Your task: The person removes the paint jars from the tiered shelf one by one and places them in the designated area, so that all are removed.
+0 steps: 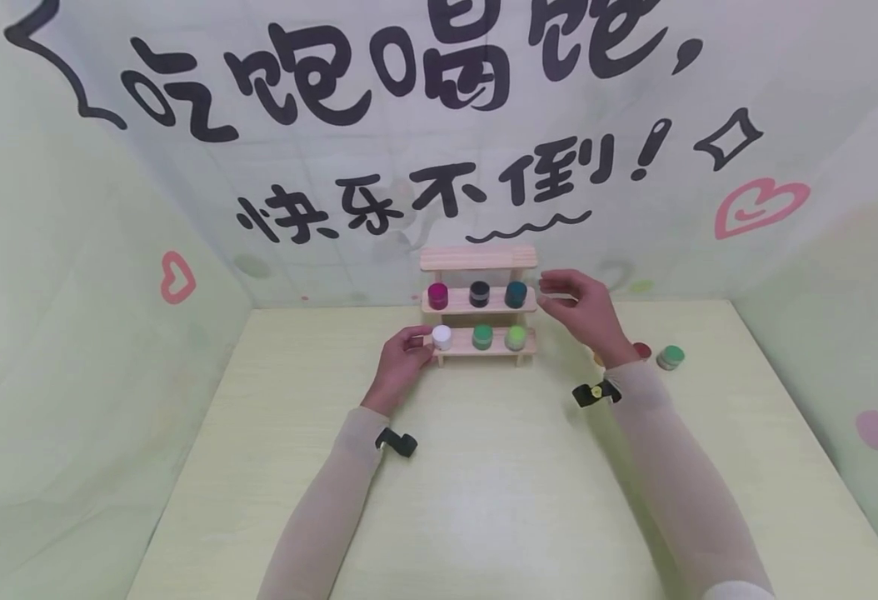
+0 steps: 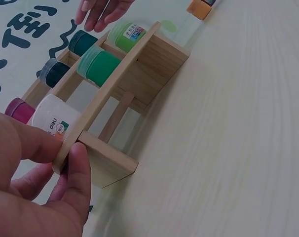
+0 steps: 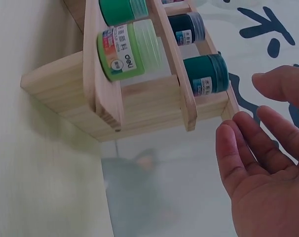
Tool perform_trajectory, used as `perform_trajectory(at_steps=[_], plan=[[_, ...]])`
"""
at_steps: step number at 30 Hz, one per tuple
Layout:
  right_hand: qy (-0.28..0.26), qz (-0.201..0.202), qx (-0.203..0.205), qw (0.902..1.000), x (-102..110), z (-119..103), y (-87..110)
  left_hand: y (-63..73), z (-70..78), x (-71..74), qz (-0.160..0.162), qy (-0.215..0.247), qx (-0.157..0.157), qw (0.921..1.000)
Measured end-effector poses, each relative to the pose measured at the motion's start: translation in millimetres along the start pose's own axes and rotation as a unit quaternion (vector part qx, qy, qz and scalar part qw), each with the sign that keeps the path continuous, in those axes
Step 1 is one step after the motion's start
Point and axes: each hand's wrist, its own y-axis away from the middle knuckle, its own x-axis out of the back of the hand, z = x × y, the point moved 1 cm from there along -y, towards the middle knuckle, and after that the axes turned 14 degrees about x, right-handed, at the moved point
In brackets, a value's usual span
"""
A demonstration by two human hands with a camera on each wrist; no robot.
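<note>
A small tiered wooden shelf [image 1: 478, 257] stands at the back of the table. Its lowest tier carries a white paint jar [image 1: 441, 337], a green paint jar [image 1: 482, 337] and a light green paint jar [image 1: 516, 337]. On the tier above are a magenta jar [image 1: 437, 296], a black jar [image 1: 480, 294] and a teal jar [image 1: 516, 294]. My left hand [image 1: 405, 360] pinches the left end of the lowest tier, beside the white jar. Relaxed and holding nothing, my right hand [image 1: 583, 310] hovers just right of the middle tier, near the teal jar.
Right of the shelf on the table [image 1: 484, 500] are a green-lidded jar [image 1: 671, 357] and a dark red jar [image 1: 642, 350]; a yellow-orange one [image 1: 599, 359] is mostly hidden by my right wrist. A printed cloth [image 1: 379, 275] hangs directly behind the shelf.
</note>
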Motion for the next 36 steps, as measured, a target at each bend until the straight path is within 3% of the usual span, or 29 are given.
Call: perform_trajectory(at_steps=[15, 26, 36], plan=[[0.025, -0.047, 0.002, 0.9986, -24, 2, -23.1, 0.1, -0.8, 2.1, -0.006, 0.002, -0.002, 1.0], [0.068, -0.067, -0.001, 0.9955, -27, 8, -20.5, 1.7, 1.7, 2.2, -0.01, -0.009, 0.0, 0.9999], [0.068, -0.068, 0.008, 0.9953, -25, 6, -19.5, 1.6, 2.6, 3.9, -0.009, -0.034, 0.002, 0.9994]])
